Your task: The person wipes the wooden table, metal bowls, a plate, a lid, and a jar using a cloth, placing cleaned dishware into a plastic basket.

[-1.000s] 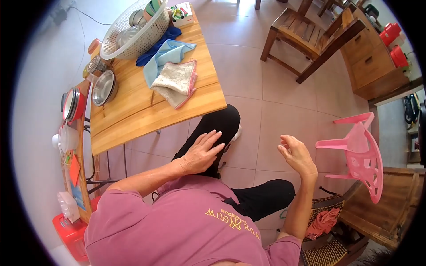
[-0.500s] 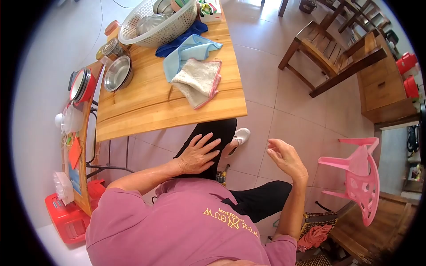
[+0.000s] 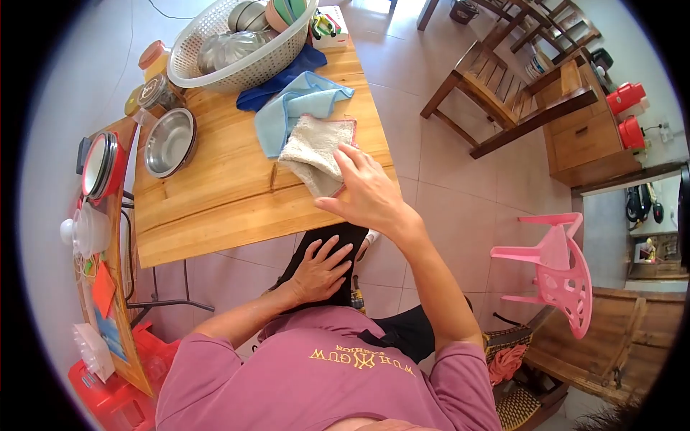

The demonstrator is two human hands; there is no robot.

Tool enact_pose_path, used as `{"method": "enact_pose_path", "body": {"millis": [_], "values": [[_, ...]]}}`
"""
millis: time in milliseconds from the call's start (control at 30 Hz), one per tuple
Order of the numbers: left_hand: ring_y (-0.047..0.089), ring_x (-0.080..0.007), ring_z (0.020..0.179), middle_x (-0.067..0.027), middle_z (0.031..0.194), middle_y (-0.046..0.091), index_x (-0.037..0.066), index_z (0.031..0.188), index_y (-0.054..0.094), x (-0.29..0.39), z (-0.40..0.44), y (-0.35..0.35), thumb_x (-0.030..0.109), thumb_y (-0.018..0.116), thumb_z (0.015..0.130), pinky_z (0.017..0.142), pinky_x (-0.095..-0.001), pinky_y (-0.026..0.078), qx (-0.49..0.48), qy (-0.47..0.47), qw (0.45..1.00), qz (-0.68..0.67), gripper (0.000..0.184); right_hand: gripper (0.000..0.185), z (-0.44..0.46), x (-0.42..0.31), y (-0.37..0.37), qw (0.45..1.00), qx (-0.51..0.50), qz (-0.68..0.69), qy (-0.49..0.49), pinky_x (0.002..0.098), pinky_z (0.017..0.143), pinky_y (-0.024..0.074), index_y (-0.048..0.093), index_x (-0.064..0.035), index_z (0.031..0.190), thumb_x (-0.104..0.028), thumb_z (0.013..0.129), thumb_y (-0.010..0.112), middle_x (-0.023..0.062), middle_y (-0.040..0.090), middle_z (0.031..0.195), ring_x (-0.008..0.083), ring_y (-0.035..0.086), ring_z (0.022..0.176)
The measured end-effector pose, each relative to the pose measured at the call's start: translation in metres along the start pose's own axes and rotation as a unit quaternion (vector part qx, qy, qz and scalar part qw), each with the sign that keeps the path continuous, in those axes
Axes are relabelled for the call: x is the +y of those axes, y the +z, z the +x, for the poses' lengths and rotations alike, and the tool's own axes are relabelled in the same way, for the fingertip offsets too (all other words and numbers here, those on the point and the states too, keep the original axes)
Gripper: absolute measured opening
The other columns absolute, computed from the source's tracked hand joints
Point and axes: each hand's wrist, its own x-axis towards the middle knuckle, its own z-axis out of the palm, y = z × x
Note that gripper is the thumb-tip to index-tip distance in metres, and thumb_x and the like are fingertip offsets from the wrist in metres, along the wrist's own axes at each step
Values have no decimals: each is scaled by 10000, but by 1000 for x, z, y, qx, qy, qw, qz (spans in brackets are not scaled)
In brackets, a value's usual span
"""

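Observation:
My right hand (image 3: 372, 192) hovers over or just touches the right edge of a cream terry cloth (image 3: 307, 146) with a red border; contact is hard to make out. Its thumb and fingers are apart, with nothing visible between them. The cloth lies crumpled near the front right corner of the wooden table (image 3: 215, 205). Behind it are a light blue cloth (image 3: 287, 108) and a dark blue cloth (image 3: 262, 92), partly overlapped. My left hand (image 3: 320, 273) rests flat on my black-trousered knee, fingers spread.
On the table stand a steel bowl (image 3: 171, 142), a white perforated basket (image 3: 266, 63) holding dishes, several jars (image 3: 156, 93) and a small box (image 3: 330, 32). A side table with red-rimmed dishes (image 3: 100, 165) is left. A wooden chair (image 3: 496, 93) and pink plastic chair (image 3: 557, 262) stand right.
My right hand has swung up and left from above the floor to the cream cloth. My left hand stays on the knee. The view has shifted slightly.

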Motion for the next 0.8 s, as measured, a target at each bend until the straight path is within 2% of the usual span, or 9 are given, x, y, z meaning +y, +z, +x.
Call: {"method": "enact_pose_path", "body": {"millis": [67, 200, 400, 467, 533, 600, 700, 767, 800], "values": [[330, -341, 1423, -87, 1481, 463, 129, 1143, 665, -3, -2, 1, 275, 652, 861, 1138, -524, 207, 2, 3, 1000, -10, 318, 986, 17, -8, 18, 996, -26, -63, 63, 464, 1164, 305, 439, 96, 1399, -553, 742, 784, 301, 415, 1470, 427, 381, 1396], [289, -362, 1443, -96, 1488, 455, 130, 1163, 682, -6, -8, 5, 265, 692, 842, 1147, -539, 184, -2, -1, 1000, -20, 348, 1079, 29, -12, 49, 989, -25, -117, 89, 493, 1187, 254, 411, 98, 1418, -613, 696, 782, 321, 373, 1492, 417, 349, 1423], [428, -352, 1344, -117, 1370, 557, 82, 1114, 675, -8, -7, -9, 190, 686, 852, 1110, -523, 273, 22, -17, 992, -126, 283, 555, 37, 14, 72, 978, 66, -196, -19, 522, 1010, 419, 551, 99, 1217, -237, 802, 704, 243, 594, 1229, 398, 558, 1184], [510, -349, 1277, -132, 1296, 613, 55, 1100, 671, -11, -10, -19, 160, 679, 859, 1081, -503, 340, 49, -18, 983, -176, 263, 318, 39, 14, 56, 990, 85, -106, 29, 481, 855, 500, 599, 64, 1101, -57, 807, 604, 189, 641, 1051, 350, 647, 936], [626, -349, 1104, -167, 1135, 679, 5, 1092, 660, -9, -10, -45, 117, 667, 863, 975, -438, 459, 147, -44, 932, -329, 255, 326, 37, -2, 26, 990, 96, 39, 93, 469, 789, 516, 595, 59, 1121, -32, 808, 585, 198, 643, 1037, 343, 658, 878], [661, -317, 1040, -181, 1093, 696, -17, 1071, 659, -12, -5, -87, 131, 618, 909, 908, -396, 504, 202, -46, 928, -310, 224, 338, 33, -27, -3, 966, 102, 180, 157, 456, 723, 532, 591, 54, 1140, -8, 809, 567, 207, 645, 1023, 336, 670, 820], [646, -248, 1081, -141, 1205, 667, -4, 1178, 629, -23, 13, -121, 238, 495, 1019, 940, -395, 501, 333, -221, 742, -539, 318, 348, 18, -61, -17, 941, 107, 270, 172, 443, 696, 545, 598, 47, 1155, 6, 812, 558, 237, 643, 1095, 352, 687, 869], [615, -227, 1137, -126, 1256, 631, -6, 1281, 559, -43, 34, -126, 318, 428, 1062, 979, -394, 492, 399, -210, 508, -734, 413, 354, 14, -78, -3, 963, 179, 184, -87, 386, 709, 561, 618, 43, 1151, -16, 802, 609, 268, 632, 1186, 381, 691, 937], [589, -231, 1189, -123, 1298, 607, -3, 1347, 510, -55, 38, -128, 362, 400, 1069, 1025, -395, 471, 383, -182, 363, -830, 472, 403, 12, -89, 7, 964, 155, 185, -114, 397, 862, 531, 653, -12, 1170, -90, 776, 691, 271, 579, 1316, 406, 640, 1108]]}}
